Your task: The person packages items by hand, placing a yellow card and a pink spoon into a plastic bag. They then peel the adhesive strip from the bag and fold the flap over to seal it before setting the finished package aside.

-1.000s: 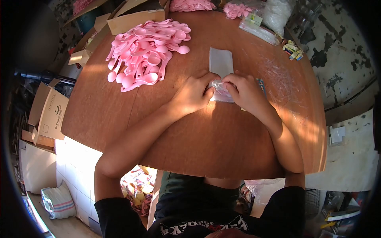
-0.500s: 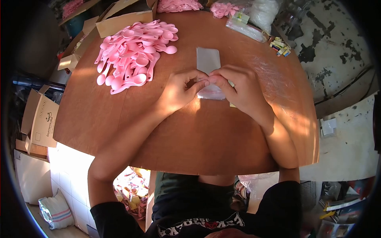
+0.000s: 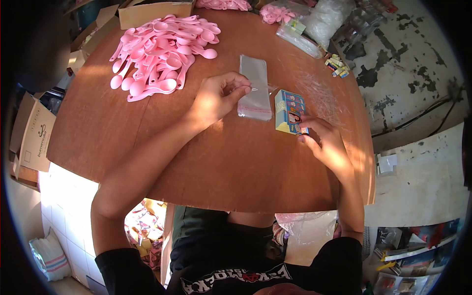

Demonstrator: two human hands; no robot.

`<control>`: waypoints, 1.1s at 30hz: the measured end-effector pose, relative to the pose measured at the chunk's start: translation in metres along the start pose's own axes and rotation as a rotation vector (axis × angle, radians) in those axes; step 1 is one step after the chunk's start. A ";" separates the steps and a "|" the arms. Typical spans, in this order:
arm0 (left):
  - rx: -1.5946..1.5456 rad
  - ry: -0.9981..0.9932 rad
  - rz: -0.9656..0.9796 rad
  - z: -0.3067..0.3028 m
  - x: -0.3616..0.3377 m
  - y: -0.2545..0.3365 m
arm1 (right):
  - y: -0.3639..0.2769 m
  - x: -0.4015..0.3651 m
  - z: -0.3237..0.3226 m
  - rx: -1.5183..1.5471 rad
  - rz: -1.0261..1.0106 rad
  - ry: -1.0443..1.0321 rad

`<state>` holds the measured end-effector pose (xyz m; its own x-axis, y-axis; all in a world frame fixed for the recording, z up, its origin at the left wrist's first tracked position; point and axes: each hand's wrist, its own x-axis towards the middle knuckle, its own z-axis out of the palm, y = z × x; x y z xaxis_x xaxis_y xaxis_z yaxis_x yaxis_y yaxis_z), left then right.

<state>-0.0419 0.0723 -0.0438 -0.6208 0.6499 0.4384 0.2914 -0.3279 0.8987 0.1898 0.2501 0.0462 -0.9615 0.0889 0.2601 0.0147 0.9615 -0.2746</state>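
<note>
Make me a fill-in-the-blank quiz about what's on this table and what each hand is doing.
The heap of spoons is ___ in colour. The right hand touches a small printed ___. The left hand pinches a clear plastic ___.
Missing words: pink; box; bag.

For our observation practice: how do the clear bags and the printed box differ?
The clear bags are see-through and lie flat; the printed box is opaque, blue and yellow, and stands thicker. The left hand pinches at the bags; the right hand touches the box. Both rest on the wooden table, side by side.
</note>
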 end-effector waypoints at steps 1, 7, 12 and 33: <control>-0.052 0.001 -0.015 -0.001 0.000 0.000 | 0.001 0.001 -0.002 0.135 0.063 -0.035; -0.149 -0.028 -0.158 -0.006 0.000 0.008 | -0.016 0.016 -0.016 0.077 0.052 0.500; -0.114 -0.063 -0.147 -0.003 -0.002 0.015 | -0.039 0.038 -0.008 0.272 -0.075 0.674; 0.033 -0.161 0.006 -0.001 -0.016 0.065 | -0.049 0.074 0.001 0.660 -0.053 0.367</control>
<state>-0.0136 0.0401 0.0072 -0.4951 0.7504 0.4380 0.3199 -0.3113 0.8949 0.1172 0.2091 0.0779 -0.8015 0.2391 0.5481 -0.3070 0.6220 -0.7203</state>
